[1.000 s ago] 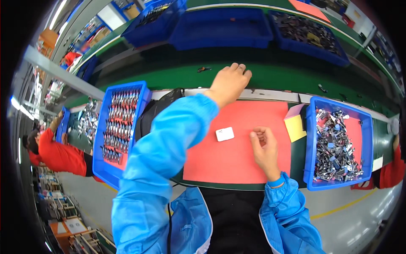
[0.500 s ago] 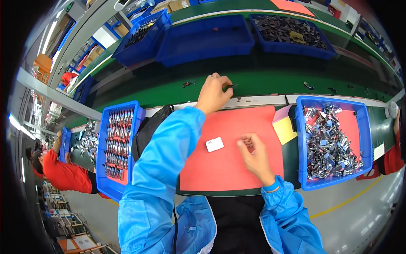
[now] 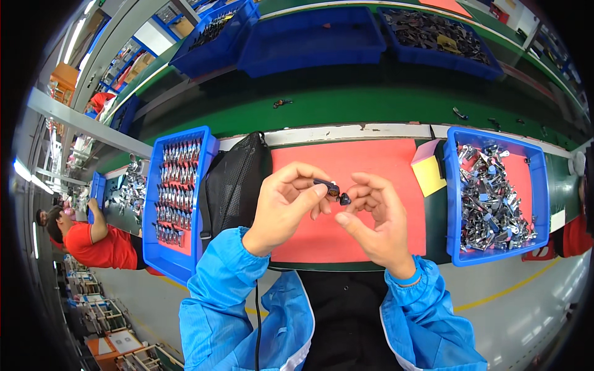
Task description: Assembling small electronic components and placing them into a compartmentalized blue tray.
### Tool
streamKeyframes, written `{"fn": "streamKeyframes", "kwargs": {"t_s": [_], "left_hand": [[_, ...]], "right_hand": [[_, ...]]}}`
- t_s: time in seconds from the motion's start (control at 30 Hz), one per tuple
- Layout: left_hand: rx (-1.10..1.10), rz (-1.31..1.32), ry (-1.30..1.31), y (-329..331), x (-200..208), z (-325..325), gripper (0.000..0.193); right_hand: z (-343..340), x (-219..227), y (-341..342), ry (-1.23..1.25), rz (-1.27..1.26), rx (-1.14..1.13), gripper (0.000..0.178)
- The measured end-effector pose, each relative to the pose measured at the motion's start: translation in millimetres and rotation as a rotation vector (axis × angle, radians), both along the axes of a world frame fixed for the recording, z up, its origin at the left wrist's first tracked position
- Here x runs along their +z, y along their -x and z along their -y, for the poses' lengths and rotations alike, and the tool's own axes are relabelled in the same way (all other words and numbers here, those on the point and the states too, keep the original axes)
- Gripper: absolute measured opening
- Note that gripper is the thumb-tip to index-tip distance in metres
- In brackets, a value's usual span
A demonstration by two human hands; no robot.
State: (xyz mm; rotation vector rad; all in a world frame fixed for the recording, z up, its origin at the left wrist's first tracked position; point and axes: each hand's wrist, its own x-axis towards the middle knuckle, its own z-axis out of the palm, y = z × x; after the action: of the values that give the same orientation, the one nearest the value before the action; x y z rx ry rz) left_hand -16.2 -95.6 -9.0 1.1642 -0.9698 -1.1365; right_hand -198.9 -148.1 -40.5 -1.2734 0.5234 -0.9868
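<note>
In front of me, above the red mat (image 3: 297,244), my left hand (image 3: 281,204) pinches a small dark elongated piece (image 3: 328,186) between thumb and fingers. A rounded black tip (image 3: 344,199) shows at its right end. My right hand (image 3: 380,222) is just beside that tip, palm turned inward, its thumb and fingers apart and loosely curved. Whether a fingertip touches the tip I cannot tell. The part of the mat behind both hands is hidden.
At the left stands a blue tray (image 3: 203,179) with rows of small parts, next to a black mesh bag (image 3: 235,185). A blue bin (image 3: 455,204) of jumbled parts is at right, by yellow paper (image 3: 428,176). Beyond runs a green belt (image 3: 346,105) with loose dark pieces and blue bins (image 3: 309,62).
My left hand has drawn back from the belt's edge to above the mat, bringing the dark piece. My right hand has moved up slightly beside it. The white square is now hidden.
</note>
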Motion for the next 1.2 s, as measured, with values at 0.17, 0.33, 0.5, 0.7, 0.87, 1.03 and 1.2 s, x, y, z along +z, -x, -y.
{"fn": "streamKeyframes", "kwargs": {"t_s": [0.17, 0.33, 0.5, 0.7, 0.87, 1.03, 1.2], "left_hand": [[-0.052, -0.041, 0.01, 1.4, -3.7, -7.4, 0.013], [-0.082, -0.008, -0.068, 5.5, -14.7, -9.1, 0.012], [-0.042, -0.132, -0.109, 18.2, -22.6, -4.3, 0.011], [0.031, -0.053, -0.065, 14.7, -53.7, 2.6, 0.014], [-0.193, 0.808, -0.053, 14.0, -48.3, -29.7, 0.028], [-0.33, 1.35, -0.074, 17.8, -49.6, -66.1, 0.036], [-0.392, 1.344, -0.107, 8.2, -63.2, -71.8, 0.032]], "right_hand": [[4.6, -4.9, -2.6, 0.106, -0.075, 0.002, 0.035], [5.7, -6.4, -2.0, 0.093, -0.068, -0.026, 0.026], [-5.8, -20.0, -11.0, -0.136, 0.017, -0.06, 0.019], [13.4, -73.1, -23.5, 0.044, -0.148, -0.326, 0.015], [15.9, -88.6, 6.4, 0.009, -0.217, -0.39, 0.015], [-2.3, -88.3, 35.1, 0.064, -0.381, -0.281, 0.015], [-9.3, -78.6, 37.0, 0.025, -0.398, -0.277, 0.014]]}}
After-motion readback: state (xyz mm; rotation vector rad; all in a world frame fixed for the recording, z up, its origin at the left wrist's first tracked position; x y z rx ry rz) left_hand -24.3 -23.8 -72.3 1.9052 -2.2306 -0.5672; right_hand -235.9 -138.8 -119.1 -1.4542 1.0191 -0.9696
